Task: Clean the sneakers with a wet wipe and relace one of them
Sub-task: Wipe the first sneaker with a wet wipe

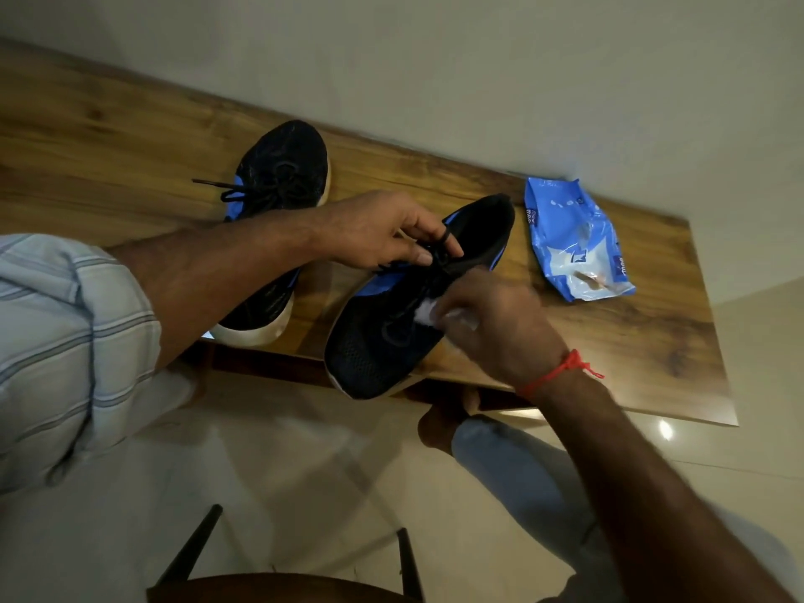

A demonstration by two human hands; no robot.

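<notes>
Fingers of my left hand [374, 230] are pinching the black laces [428, 258] of the black-and-blue mesh sneaker [391, 341] at the wooden table's [631, 332] near edge; my right hand [496, 324] is clutching a white wet wipe [424, 307] against it.

Your left hand [383, 230] pinches the black laces [428, 258] of the near sneaker [391, 337], fingers curled at the tongue. Your right hand [496, 324], blurred, presses a white wet wipe [428, 309] against that sneaker's dark mesh upper, just below the laces. The shoe's toe hangs over the near edge of the wooden tabletop [130, 137]. The second sneaker [283, 167] lies behind your left forearm, laces trailing left. A blue wipes pack [574, 241] rests to the right, near the wall, apart from the shoes.
</notes>
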